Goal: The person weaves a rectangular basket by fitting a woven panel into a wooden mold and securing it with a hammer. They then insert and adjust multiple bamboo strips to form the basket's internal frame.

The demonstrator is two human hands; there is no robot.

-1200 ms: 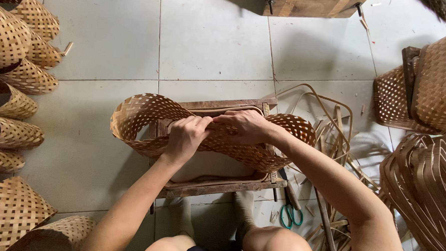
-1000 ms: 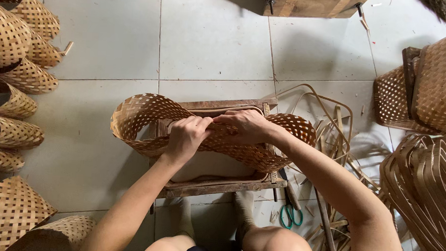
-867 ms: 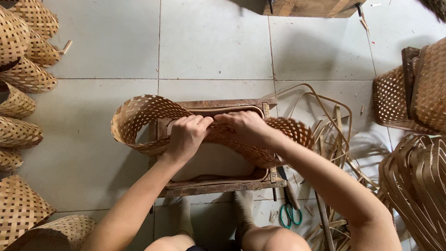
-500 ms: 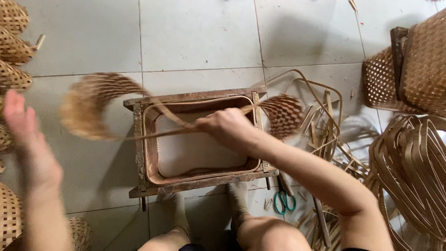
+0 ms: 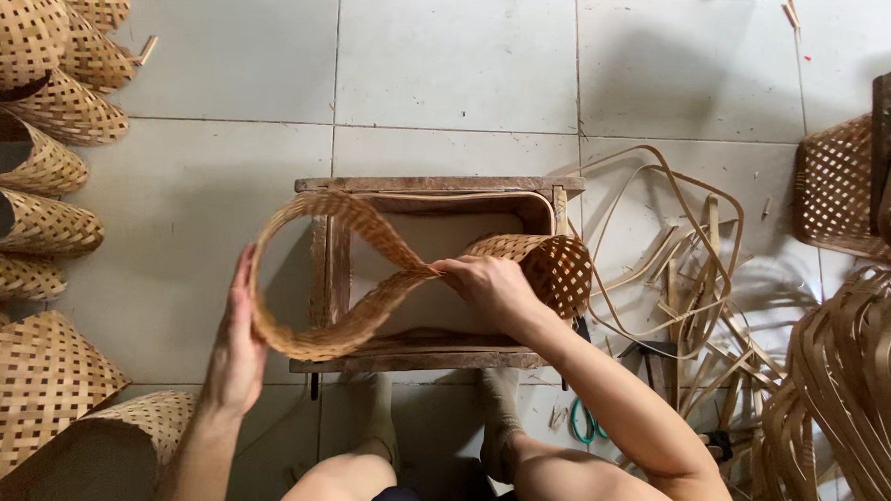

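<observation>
left hand [image 5: 236, 357] flat against woven band [image 5: 366, 242] | right hand [image 5: 489, 287] pinched its twist over frame [image 5: 438, 185] | loose grip might have let band spring open

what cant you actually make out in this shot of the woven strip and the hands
Head view, the only one:
- Right hand fingertips: tucked under the pinched middle of the twisted tan woven bamboo strip.
- Left hand palm: pressed against the strip's left loop, facing away.
- Inside of the rectangular wooden frame mould: partly covered by the strip.
- Green-handled scissors: blades behind the right forearm.
- Stacked woven bamboo sleeves: cut off by the left edge.
</observation>
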